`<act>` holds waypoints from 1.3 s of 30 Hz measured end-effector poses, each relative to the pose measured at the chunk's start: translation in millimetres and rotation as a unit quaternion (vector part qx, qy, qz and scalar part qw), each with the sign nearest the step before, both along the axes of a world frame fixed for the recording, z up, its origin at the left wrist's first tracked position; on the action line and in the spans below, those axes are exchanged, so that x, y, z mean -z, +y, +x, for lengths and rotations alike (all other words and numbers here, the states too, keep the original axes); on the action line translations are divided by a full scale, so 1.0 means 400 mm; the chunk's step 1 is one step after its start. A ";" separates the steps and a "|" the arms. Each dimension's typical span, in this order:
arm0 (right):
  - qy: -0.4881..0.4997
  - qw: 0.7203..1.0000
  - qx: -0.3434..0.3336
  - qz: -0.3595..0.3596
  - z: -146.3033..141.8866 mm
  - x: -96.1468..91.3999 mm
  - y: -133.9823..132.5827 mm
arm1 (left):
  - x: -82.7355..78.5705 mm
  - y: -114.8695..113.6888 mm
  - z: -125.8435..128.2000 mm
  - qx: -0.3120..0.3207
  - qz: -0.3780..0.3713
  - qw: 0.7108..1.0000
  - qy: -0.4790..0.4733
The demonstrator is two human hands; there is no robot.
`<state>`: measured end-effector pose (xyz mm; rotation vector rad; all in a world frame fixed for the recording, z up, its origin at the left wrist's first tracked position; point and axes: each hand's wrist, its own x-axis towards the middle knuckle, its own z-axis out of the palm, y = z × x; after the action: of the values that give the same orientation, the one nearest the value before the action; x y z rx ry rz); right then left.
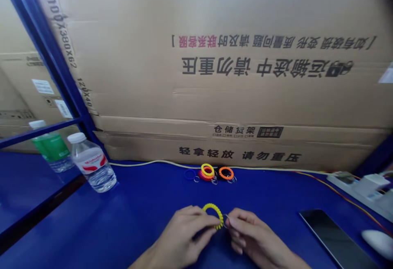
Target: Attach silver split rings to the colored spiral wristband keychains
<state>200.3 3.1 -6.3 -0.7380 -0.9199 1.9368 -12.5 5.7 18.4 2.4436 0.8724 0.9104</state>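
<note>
A yellow spiral coil wristband [216, 211] is pinched between the thumb and fingers of my left hand [187, 232], just above the blue surface. From its right side hangs a thin metal key ring [225, 220]. My right hand [256, 234] has its thumb and index finger closed on that ring. Farther back lies a small group of similar coil wristbands: a blue one [189, 174], a yellow one [208, 169] on top of red and purple ones, and an orange one [226, 173] over a black one. Metal rings are attached to them.
Two water bottles, one red-labelled [93, 164] and one green-labelled [52, 146], stand left beside a blue metal frame [52, 48]. A large cardboard box [215, 101] walls off the back. At right lie a phone [336, 238], a white mouse [377, 242] and a power strip [346, 183] with cables.
</note>
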 end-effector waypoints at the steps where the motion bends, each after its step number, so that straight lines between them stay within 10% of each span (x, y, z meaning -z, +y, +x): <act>1: 0.005 1.000 0.013 0.005 -0.002 0.001 0.000 | 0.001 -0.001 0.002 0.000 -0.011 1.000 -0.004; 29: -0.048 0.999 -0.006 -0.024 -0.002 0.000 0.006 | 0.017 0.006 -0.002 0.013 0.019 1.000 0.008; 39: -0.256 0.959 -0.021 0.123 0.029 0.015 0.019 | 0.019 0.093 -0.065 -0.005 0.046 0.998 0.034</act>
<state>211.7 10.6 -12.1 -1.0989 -1.4692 1.6473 -38.4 42.8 11.0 2.5651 0.8864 0.8933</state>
